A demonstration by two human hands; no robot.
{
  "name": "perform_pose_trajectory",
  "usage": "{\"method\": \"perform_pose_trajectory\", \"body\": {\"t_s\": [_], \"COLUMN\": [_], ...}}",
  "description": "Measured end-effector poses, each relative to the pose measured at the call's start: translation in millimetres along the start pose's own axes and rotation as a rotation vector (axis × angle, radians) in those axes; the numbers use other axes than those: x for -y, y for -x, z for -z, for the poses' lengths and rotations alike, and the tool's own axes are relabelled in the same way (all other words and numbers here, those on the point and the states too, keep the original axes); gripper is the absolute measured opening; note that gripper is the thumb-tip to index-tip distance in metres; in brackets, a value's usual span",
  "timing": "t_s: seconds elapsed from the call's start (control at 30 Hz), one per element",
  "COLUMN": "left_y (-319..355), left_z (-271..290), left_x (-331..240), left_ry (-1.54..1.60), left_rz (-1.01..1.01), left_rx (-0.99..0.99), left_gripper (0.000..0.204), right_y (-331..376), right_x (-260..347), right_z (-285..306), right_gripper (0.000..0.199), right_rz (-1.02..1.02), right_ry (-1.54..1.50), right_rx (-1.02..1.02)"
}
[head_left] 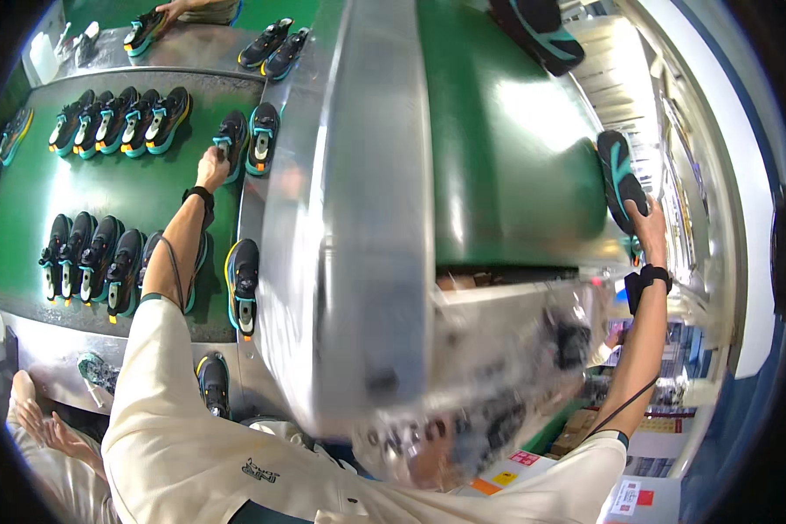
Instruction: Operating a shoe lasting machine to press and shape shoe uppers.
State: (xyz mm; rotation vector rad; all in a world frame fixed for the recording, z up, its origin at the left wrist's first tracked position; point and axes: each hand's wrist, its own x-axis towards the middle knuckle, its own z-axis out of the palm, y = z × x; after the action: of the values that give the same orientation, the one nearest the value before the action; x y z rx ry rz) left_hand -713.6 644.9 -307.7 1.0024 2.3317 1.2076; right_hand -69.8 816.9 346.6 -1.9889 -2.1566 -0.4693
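My left hand (pixel 210 168) is closed on the heel end of a black running shoe (pixel 232 131) with a teal sole, at the right edge of a green conveyor belt (pixel 140 188). Beside it, another black shoe (pixel 263 138) stands on the metal edge. Out to the right, my right hand (pixel 649 229) grips one end of a second black-and-teal shoe (pixel 618 170), tilted with its patterned sole showing. That shoe is at the side of another green belt (pixel 515 166). Both wrists wear black bands with cords.
Two rows of similar shoes (pixel 122 120) stand on the left belt. A metal housing (pixel 371 192) separates the belts. One shoe (pixel 243 284) rests on the metal ledge, another shoe (pixel 541 35) is at the top right. Co-workers' hands (pixel 57 432) show lower left and at the top.
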Motion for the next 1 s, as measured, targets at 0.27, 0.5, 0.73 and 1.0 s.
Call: {"method": "perform_pose_trajectory", "body": {"t_s": [0.27, 0.5, 0.73, 1.0], "left_y": [88, 353, 478, 600], "left_z": [18, 134, 158, 118], "left_x": [-1, -174, -378, -500], "left_ry": [0.228, 0.706, 1.142, 0.936], "left_rz": [-0.066, 0.198, 0.091, 0.502], "left_rx": [0.057, 0.721, 1.883, 2.448], "left_gripper": [0.072, 0.026, 0.064, 0.080], "right_y": [-1, 77, 302, 600], "right_x": [26, 15, -41, -82], "right_z": [-8, 36, 105, 122], "right_gripper": [0.054, 0.071, 0.072, 0.039], "right_rz": [-0.161, 0.173, 0.393, 0.013], "right_ry": [-0.064, 0.235, -0.099, 0.109], "right_rx": [0.035, -0.296, -0.777, -0.505]}}
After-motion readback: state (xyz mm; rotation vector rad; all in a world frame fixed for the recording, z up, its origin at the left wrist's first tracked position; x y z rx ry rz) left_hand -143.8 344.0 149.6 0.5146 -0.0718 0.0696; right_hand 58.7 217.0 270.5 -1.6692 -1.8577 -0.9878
